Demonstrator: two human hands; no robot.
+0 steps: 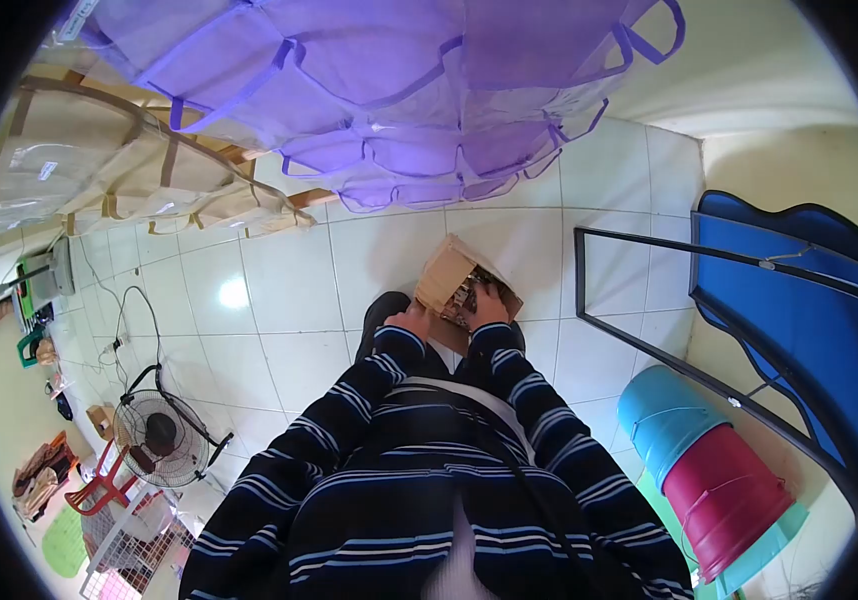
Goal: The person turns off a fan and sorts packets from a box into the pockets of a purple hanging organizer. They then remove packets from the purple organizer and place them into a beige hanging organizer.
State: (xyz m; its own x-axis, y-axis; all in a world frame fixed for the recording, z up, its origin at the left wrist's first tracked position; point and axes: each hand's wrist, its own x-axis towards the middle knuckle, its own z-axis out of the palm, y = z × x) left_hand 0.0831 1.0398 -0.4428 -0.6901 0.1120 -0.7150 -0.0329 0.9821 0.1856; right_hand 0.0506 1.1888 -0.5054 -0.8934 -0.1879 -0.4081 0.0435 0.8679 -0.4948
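An open cardboard box (443, 278) sits on the tiled floor in front of my feet, one flap raised at its far side. Inside it lie many small, dark and shiny pieces (463, 298), too small to name. My left hand (411, 320) grips the box's near left edge, its fingers curled there. My right hand (489, 307) reaches in over the right side, fingers bent down among the small pieces. Whether it pinches any of them is hidden.
Purple hanging organizers (399, 90) and beige ones (129, 160) hang ahead. A black metal frame with a blue panel (799, 290) leans at right, near stacked blue and red buckets (729, 490). To the left are a fan (160, 435), a cable (156, 320) and a red stool (101, 488).
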